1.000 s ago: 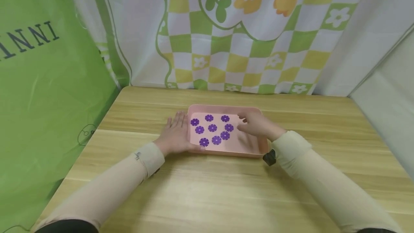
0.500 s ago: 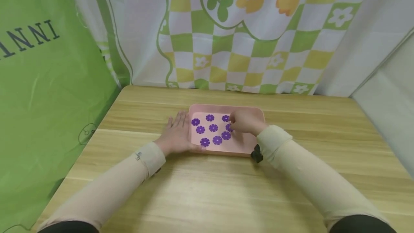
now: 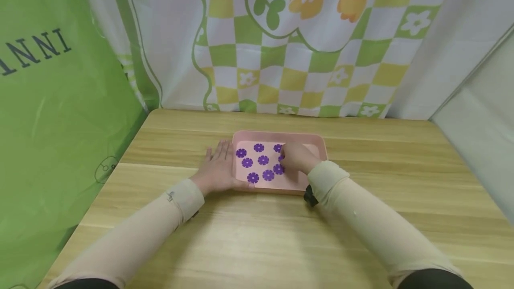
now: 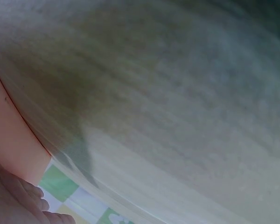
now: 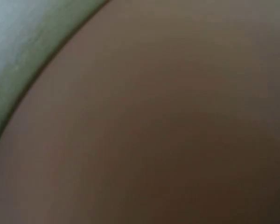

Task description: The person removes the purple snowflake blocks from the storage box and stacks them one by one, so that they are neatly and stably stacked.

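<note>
A shallow pink tray (image 3: 277,136) lies on the table, with several purple snowflake discs (image 3: 263,160) spread over its left and middle part. My left hand (image 3: 217,171) rests at the tray's left side, fingers straight and thumb along the front rim. In the left wrist view, part of the left hand (image 4: 16,198) shows beside the pink tray (image 4: 14,135). My right hand (image 3: 299,157) is inside the tray with bent fingers, touching a partly covered purple disc (image 3: 280,159). Its fingertips are hidden, so I cannot tell whether they pinch it. The right wrist view is blurred.
The wooden table (image 3: 257,244) extends around the tray. A checkered curtain (image 3: 297,70) hangs behind its far edge. Green fabric (image 3: 60,137) stands on the left and pale fabric (image 3: 482,115) on the right.
My right hand has moved left from over the tray's right half to a disc near the middle, and its fingers have bent. The left hand has stayed at the tray's left side.
</note>
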Demonstrator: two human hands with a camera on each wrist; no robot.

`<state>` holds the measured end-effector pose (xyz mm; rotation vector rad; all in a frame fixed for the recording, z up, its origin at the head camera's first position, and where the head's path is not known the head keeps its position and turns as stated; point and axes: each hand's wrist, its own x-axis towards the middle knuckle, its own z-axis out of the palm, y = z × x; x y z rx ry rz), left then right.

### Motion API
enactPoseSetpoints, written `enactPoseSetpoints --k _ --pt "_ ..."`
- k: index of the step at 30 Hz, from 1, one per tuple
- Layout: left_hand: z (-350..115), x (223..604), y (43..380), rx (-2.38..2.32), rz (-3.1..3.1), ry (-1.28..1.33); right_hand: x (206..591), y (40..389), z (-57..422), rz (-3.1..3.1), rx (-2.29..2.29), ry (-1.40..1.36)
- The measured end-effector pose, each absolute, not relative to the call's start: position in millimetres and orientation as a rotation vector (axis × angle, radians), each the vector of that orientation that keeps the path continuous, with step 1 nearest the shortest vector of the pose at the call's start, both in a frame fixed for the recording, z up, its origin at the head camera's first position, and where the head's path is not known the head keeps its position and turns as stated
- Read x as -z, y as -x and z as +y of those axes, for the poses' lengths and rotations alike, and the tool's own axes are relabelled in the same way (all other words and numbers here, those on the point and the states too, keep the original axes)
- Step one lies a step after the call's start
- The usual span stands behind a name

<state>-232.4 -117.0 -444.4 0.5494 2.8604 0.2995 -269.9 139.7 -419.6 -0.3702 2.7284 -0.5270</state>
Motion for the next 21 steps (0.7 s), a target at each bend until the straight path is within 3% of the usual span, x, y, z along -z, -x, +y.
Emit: enactPoseSetpoints --k 21 --pt "-119 443 232 -0.376 2.836 -0.532 417 264 160 2.726 0.661 0.363"
